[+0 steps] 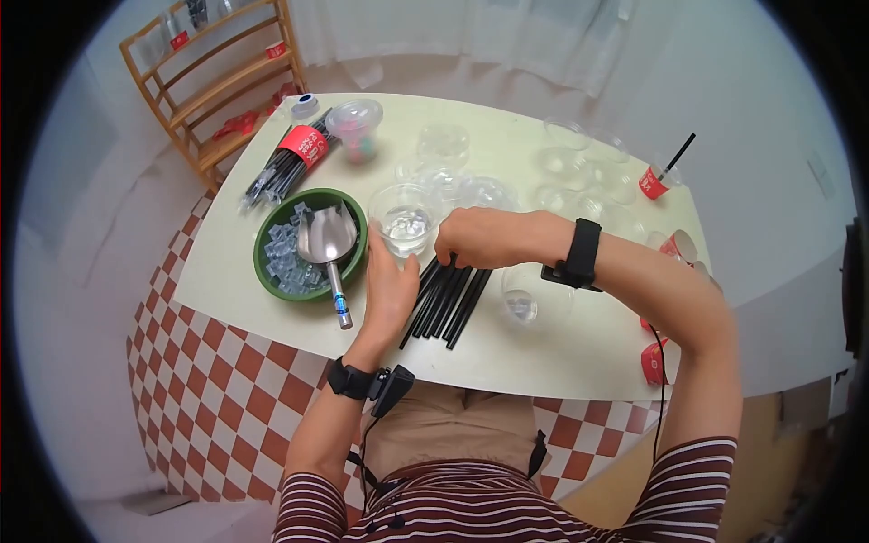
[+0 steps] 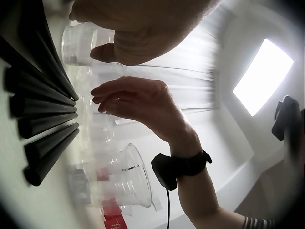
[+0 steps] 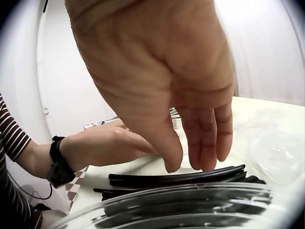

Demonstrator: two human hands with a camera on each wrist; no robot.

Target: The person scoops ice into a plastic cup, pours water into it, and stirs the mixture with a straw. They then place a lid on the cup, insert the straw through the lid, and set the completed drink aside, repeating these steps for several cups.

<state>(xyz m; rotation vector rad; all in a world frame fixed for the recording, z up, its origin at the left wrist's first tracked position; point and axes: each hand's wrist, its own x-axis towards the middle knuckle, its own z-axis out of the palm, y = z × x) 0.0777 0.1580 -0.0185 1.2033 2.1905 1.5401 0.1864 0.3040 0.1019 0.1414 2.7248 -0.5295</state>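
Around the near left side of a clear cup [image 1: 405, 222] with clear contents, my left hand [image 1: 391, 290] curls its fingers and thumb. Several black straws [image 1: 448, 303] lie side by side on the table, right of that hand. Over their far ends hangs my right hand [image 1: 484, 237]; its fingers point down with a gap to the thumb, and nothing shows between them in the right wrist view [image 3: 190, 109]. Another clear cup [image 1: 536, 303] stands right of the straws, and the left wrist view shows a clear cup [image 2: 126, 181] beyond the straws [image 2: 45, 112].
A green bowl [image 1: 264, 271] holds ice cubes and a metal scoop [image 1: 328, 237] at the left. Behind it are bundled black straws [image 1: 288, 165] and a lidded cup [image 1: 356, 127]. Clear cups and lids [image 1: 444, 149] stand farther back; a red cup with a straw [image 1: 654, 181] is at the right.
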